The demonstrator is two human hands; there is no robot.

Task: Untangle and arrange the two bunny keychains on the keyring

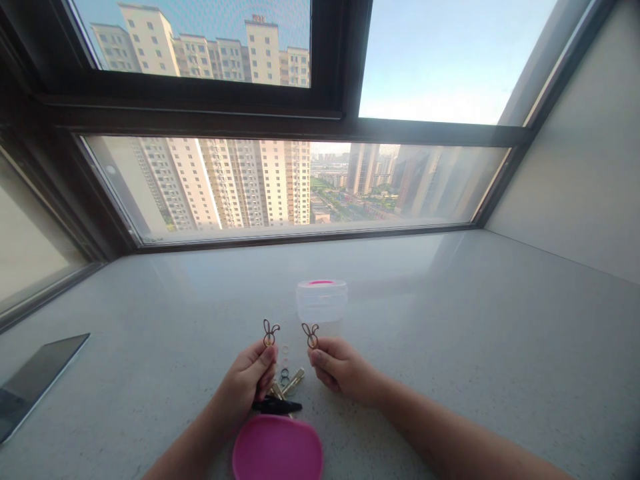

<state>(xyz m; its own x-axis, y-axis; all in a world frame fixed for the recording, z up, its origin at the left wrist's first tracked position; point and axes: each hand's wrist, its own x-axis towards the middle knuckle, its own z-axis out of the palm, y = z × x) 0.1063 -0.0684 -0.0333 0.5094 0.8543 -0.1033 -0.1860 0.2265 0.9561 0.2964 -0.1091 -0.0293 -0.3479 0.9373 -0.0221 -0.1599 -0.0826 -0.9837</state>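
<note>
My left hand (253, 370) pinches a dark, wire-outlined rabbit-shaped hair clip (271, 331) upright between thumb and fingers. A matching rabbit-shaped hair clip (310, 335) stands upright in the pinch of my right hand (340, 367), a short gap to the right of the first. On the surface between and below the hands lie a black hair clip (280, 405), a gold-coloured hair clip (295, 383) and several small rings (285, 373) that look like hair ties, some dark, some pale. My left fingers partly hide this little pile.
A clear plastic container (322, 301) with something pink at its top stands beyond the hands. Nearest me lies a round pink lid or dish (278, 450). A dark flat tablet-like device (43, 380) rests at the left. The speckled white sill (450, 347) ends at a window frame (310, 240).
</note>
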